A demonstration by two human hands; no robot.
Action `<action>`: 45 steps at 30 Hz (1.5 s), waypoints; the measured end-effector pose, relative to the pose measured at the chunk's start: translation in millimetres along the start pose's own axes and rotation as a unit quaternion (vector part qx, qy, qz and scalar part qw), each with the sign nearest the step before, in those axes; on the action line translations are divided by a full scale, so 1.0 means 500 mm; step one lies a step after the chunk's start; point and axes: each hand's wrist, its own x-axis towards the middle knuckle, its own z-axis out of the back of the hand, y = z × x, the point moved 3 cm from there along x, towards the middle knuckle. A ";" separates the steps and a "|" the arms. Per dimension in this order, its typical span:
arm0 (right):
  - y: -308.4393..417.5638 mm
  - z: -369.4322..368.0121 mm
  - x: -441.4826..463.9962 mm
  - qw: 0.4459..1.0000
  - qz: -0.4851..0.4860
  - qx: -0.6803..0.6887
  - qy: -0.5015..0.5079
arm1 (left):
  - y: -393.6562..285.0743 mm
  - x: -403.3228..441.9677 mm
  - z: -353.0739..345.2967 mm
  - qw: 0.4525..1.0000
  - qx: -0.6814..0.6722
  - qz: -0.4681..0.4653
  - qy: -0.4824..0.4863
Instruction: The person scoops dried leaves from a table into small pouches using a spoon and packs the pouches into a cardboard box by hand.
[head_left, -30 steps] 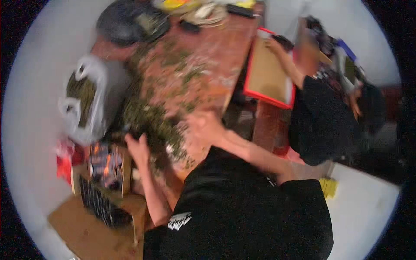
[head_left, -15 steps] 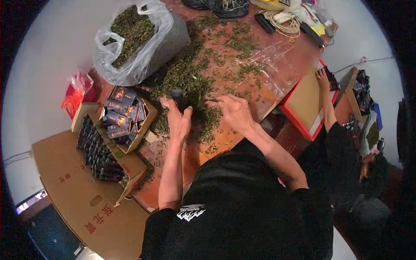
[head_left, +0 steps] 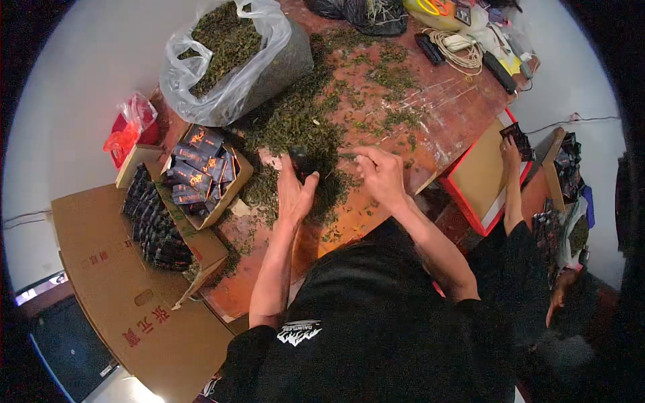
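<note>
My left hand (head_left: pixel 295 195) is closed around a small black pouch (head_left: pixel 300 160), held just above the loose dried tea leaves (head_left: pixel 295 124) on the table. To its right, my right hand (head_left: pixel 383 176) is closed, thumb and fingers pinched on a thin dark tool (head_left: pixel 348 155) that points left toward the pouch. The tool's far end is too blurred to make out. Left of my left hand, an open cardboard box (head_left: pixel 228 208) holds several black packets with orange print (head_left: pixel 195 176).
A clear plastic bag of leaves (head_left: pixel 282 70) stands at the back left. Packets in rows (head_left: pixel 154 221) fill a larger carton (head_left: pixel 134 289). On the right, a co-worker's hand (head_left: pixel 512 158) grips dark packets (head_left: pixel 517 140) over a red-edged box (head_left: pixel 470 174). Coiled cable (head_left: pixel 463 57) lies behind.
The whole view has shifted slightly. My left hand still grips the pouch, and my right hand still pinches the thin tool beside it. The co-worker's hand now has dark packets under its fingers.
</note>
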 end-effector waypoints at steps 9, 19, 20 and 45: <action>-0.025 0.012 -0.005 0.999 -0.034 0.034 -0.015 | -0.003 -0.008 0.002 0.995 -0.032 -0.085 -0.047; 0.003 0.037 0.000 0.997 -0.008 0.060 -0.044 | 0.035 -0.007 -0.007 0.985 0.071 -0.121 -0.098; 0.002 0.040 0.002 0.997 -0.003 0.058 -0.045 | 0.040 -0.004 -0.005 0.987 0.076 -0.116 -0.086; 0.165 0.072 0.036 0.982 0.161 -0.099 0.007 | 0.019 0.013 0.003 0.982 0.150 -0.099 -0.059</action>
